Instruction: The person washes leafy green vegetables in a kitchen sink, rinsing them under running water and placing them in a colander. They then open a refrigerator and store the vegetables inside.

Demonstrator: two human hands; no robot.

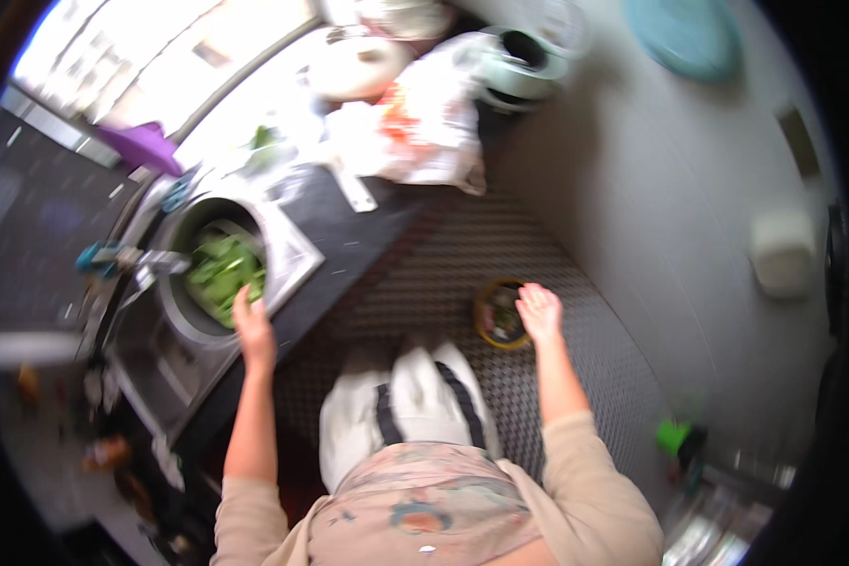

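My left hand [255,327] is at the near rim of a round metal basin [178,301], its thumb and fingers apart and nothing visible in them. Blur hides whether it touches the rim. Green leafy vegetables [228,272] lie in the basin, which sits in the steel sink [157,382] under a faucet [159,262]. On the other side, my right hand [540,311] is held out open and without any object. In the picture it overlaps the edge of a yellow-rimmed waste bin [482,332] on the floor, which contains scraps.
A dark countertop [347,244] runs diagonally past the sink. On it are a white cleaver-like blade [354,189], white plastic bags [431,134], a pale green appliance [520,67] and a lidded white pot [359,67]. A grey wall [651,212] rises at right above the patterned floor mat [538,417].
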